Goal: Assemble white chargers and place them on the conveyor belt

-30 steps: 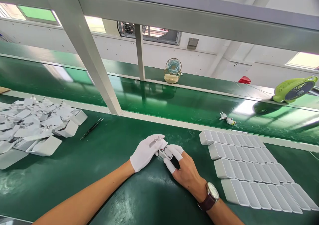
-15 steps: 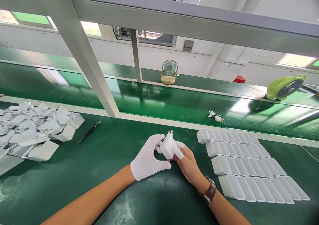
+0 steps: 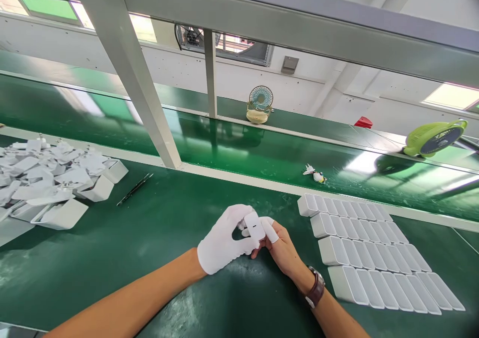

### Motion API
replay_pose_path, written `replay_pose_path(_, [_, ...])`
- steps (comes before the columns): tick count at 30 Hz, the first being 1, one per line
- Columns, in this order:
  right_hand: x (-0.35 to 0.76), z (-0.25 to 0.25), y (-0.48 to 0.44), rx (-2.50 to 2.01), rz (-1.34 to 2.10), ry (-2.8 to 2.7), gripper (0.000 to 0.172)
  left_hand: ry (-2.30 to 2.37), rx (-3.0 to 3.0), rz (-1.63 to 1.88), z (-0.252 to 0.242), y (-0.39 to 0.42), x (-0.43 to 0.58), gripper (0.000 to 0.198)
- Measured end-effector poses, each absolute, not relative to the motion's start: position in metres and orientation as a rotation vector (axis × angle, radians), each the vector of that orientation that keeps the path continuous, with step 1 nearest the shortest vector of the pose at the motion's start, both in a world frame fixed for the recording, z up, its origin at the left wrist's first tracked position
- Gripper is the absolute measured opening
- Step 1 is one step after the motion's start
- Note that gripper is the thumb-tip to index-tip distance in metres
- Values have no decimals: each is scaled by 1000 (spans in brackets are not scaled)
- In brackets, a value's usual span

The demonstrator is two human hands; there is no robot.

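A small white charger plug (image 3: 255, 226) is held above the green table in front of me, its face with the dark port slot turned toward me. My left hand (image 3: 224, 241), in a white glove, curves around its left side, fingertips on the top edge and thumb at the bottom. From the right, my right hand (image 3: 279, 243) grips the charger too, with white finger cots on some fingers and a brown-strapped watch (image 3: 315, 287) on the wrist. The prongs are hidden.
White cases and plug parts are heaped (image 3: 48, 178) at the left, with black tweezers (image 3: 134, 189) beside them. Rows of open white cases (image 3: 370, 248) stand right. Beyond runs a green conveyor (image 3: 232, 151) carrying a small white part (image 3: 314, 173); a metal post (image 3: 138, 84) rises ahead.
The charger has turned: its prongs pointed up and away, and now its slotted face is toward me. My left thumb and fingers have closed onto it. The loose part on the conveyor shifted slightly left.
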State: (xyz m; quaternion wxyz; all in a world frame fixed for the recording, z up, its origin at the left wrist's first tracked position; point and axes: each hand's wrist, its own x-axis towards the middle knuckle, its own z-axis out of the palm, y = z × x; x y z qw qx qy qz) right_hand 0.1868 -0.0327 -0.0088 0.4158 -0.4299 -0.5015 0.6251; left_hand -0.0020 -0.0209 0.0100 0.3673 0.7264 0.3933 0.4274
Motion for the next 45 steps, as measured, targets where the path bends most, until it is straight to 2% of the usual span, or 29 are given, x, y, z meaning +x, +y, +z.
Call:
replay_pose_path(8, [184, 1, -35, -982, 1625, -1268, 39, 1029, 1812, 1142, 2, -21, -3, 59])
replay_pose_path(13, [183, 3, -37, -1079, 1566, -1391, 46, 1024, 1783, 1190, 4, -22, -3, 58])
replay_pose_path(18, [182, 4, -40, -1067, 1517, -1493, 49, 1025, 1769, 1147, 5, -21, -4, 66])
replay_pose_path(23, [183, 4, -39, -1107, 1495, -1458, 48, 1078, 1820, 1097, 7, -19, -6, 59])
replay_pose_path(30, [179, -2, -31, -1092, 1134, -1310, 41, 1147, 1895, 981, 9, -11, -5, 44])
replay_pose_path(34, [180, -6, -33, -1145, 805, -1499, 23, 1246, 1810, 856, 2, 0, -6, 41])
replay_pose_path(39, [187, -8, -35, -1220, 587, -1687, 31, 1294, 1840, 751, 5, 6, -9, 31])
replay_pose_path(45, [188, -6, -38, -1194, 622, -1764, 40, 1234, 1773, 635, 9, 6, -6, 38])
